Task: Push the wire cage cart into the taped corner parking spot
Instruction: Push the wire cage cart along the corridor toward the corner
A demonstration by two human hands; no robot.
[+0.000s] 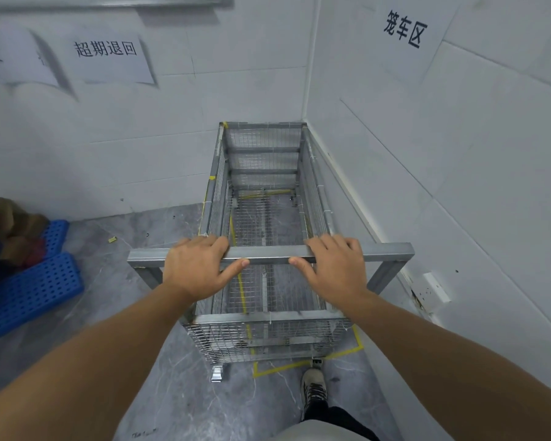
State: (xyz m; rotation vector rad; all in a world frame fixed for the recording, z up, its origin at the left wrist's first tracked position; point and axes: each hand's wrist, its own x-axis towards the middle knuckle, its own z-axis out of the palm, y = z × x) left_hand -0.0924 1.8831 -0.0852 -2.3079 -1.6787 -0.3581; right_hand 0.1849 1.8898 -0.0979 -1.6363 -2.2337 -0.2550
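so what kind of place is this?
Likely a warehouse or parcel depot's cart parking corner: grey wire-mesh cage cart, yellow floor tape outline, printed zone signs on white walls, blue perforated plastic pallets.

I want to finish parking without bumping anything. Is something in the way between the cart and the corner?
Nothing visible blocks it. The wire cage cart already has its far end in the corner, over the yellow tape. The blue pallets lie off to the left. Both hands, left and right, grip the handle bar.
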